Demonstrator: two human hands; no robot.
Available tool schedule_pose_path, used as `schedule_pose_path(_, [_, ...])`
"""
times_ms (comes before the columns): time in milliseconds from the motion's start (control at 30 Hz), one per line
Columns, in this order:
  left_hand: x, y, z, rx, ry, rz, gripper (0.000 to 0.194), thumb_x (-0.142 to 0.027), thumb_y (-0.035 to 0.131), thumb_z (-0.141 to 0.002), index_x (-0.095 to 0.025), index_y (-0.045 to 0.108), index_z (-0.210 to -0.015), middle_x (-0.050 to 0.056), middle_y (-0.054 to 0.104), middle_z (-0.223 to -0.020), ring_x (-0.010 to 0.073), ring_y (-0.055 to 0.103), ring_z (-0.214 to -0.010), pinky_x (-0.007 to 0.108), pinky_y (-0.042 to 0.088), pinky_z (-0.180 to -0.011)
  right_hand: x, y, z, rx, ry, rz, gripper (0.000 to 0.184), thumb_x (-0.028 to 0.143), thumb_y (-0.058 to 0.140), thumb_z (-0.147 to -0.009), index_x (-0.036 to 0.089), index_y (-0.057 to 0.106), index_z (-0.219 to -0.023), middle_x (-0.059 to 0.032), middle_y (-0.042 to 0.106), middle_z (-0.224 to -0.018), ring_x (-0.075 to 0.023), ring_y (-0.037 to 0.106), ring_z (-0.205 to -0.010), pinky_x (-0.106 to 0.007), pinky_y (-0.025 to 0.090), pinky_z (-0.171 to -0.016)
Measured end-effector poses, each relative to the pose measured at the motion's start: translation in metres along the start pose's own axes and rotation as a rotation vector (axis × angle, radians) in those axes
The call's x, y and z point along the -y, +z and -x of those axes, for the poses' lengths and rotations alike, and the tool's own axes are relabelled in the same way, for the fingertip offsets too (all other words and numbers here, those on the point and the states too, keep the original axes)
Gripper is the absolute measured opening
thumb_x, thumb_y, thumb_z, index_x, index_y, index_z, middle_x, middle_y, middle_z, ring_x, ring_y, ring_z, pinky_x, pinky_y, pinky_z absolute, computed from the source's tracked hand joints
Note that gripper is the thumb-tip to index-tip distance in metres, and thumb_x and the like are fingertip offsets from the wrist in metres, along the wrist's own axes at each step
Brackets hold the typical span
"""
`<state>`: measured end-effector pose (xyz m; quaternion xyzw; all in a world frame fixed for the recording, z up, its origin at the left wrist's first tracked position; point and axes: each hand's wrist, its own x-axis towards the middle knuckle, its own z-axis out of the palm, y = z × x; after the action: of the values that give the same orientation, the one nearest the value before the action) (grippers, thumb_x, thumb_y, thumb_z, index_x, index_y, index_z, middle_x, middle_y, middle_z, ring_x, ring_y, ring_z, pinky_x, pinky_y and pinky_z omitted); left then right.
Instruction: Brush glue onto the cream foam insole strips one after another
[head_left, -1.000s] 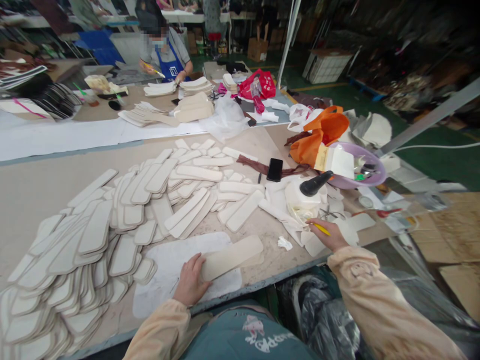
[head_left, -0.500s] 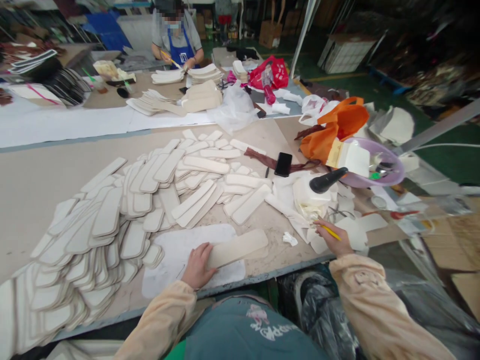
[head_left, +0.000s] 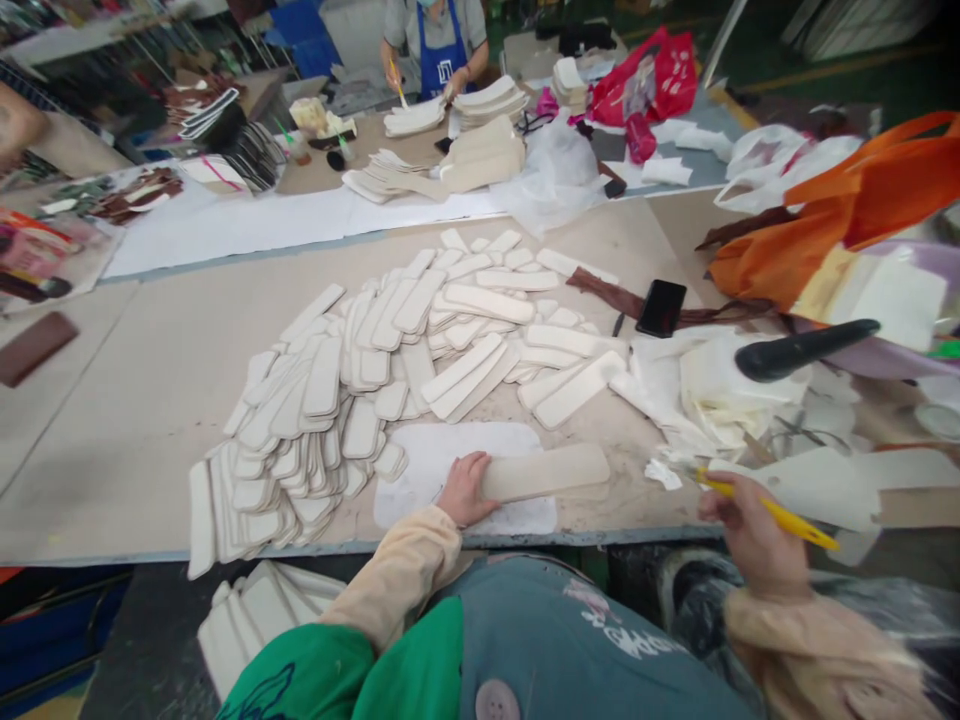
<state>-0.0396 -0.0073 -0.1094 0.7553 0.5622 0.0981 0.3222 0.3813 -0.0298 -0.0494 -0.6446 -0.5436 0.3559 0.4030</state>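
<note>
My left hand (head_left: 466, 490) is closed on the left end of a long beige strip (head_left: 551, 472) with rounded corners, thumb on the near edge and fingers on the far one. The strip lies across a white sheet (head_left: 420, 450) near the table's front edge. In my right hand (head_left: 757, 530), to the right of the strip, is a yellow-handled brush (head_left: 787, 518), its tip end pointing left and blurred. A crumpled white scrap (head_left: 664, 474) lies close to that tip. Behind is a white container (head_left: 705, 385) with a black handle-like piece (head_left: 806, 350) over it.
A large heap of pale strips (head_left: 322, 390) spreads over the table left and behind the sheet. A black phone (head_left: 661, 307), brown cloth (head_left: 615, 297) and orange bag (head_left: 870, 220) lie at the right. Across the table a co-worker in a blue apron (head_left: 442, 50) handles a brush and pieces.
My right hand has drawn back from the white container toward the table's front edge, bringing the brush along. My left hand stays on the strip. The view has shifted left.
</note>
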Motion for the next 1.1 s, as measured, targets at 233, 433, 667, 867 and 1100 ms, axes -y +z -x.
schedule_pose_path(233, [0.009,0.001,0.001,-0.004,0.054,-0.021,0.077,-0.04,0.074,-0.062,-0.018,0.042,-0.129,0.019,0.042,-0.136,0.0332,0.04,-0.128,0.061,0.024,-0.107,0.071,0.132,0.03,0.223,0.297,-0.396,0.031,0.05,0.047,-0.089,0.022,0.058,-0.097,0.002,0.053,-0.055,-0.0145,0.05,-0.052,-0.028,0.043,-0.053])
schedule_pose_path(433, [0.013,-0.004,0.004,0.018,0.083,-0.019,0.083,-0.042,0.076,-0.06,-0.014,0.042,-0.13,0.02,0.044,-0.135,0.0328,0.041,-0.126,0.059,0.025,-0.109,0.086,0.189,0.034,0.387,0.304,-0.348,0.032,0.05,0.047,-0.09,0.021,0.058,-0.095,0.0037,0.055,-0.055,-0.0125,0.05,-0.051,-0.025,0.043,-0.053])
schedule_pose_path(667, [0.018,-0.002,0.006,-0.019,0.101,0.013,0.077,-0.042,0.073,-0.061,-0.016,0.044,-0.127,0.018,0.047,-0.133,0.0328,0.043,-0.125,0.059,0.024,-0.109,0.085,0.22,0.033,0.397,0.315,-0.304,0.033,0.053,0.048,-0.088,0.022,0.06,-0.091,0.0038,0.056,-0.054,-0.0135,0.051,-0.05,-0.026,0.045,-0.052])
schedule_pose_path(867, [0.018,-0.001,0.006,-0.03,0.104,0.003,0.074,-0.039,0.072,-0.062,-0.017,0.045,-0.127,0.018,0.047,-0.133,0.0329,0.043,-0.125,0.058,0.025,-0.109,0.081,0.231,0.033,0.404,0.301,-0.269,0.034,0.053,0.047,-0.088,0.023,0.061,-0.091,0.0039,0.056,-0.054,-0.0132,0.051,-0.048,-0.026,0.046,-0.052])
schedule_pose_path(1100, [0.019,-0.002,0.005,-0.026,0.108,-0.008,0.072,-0.041,0.07,-0.064,-0.017,0.045,-0.127,0.018,0.047,-0.132,0.0328,0.044,-0.124,0.059,0.026,-0.108,0.066,0.213,0.024,0.26,0.351,-0.259,0.036,0.056,0.05,-0.085,0.022,0.061,-0.09,0.0037,0.056,-0.053,-0.0146,0.052,-0.048,-0.028,0.045,-0.052])
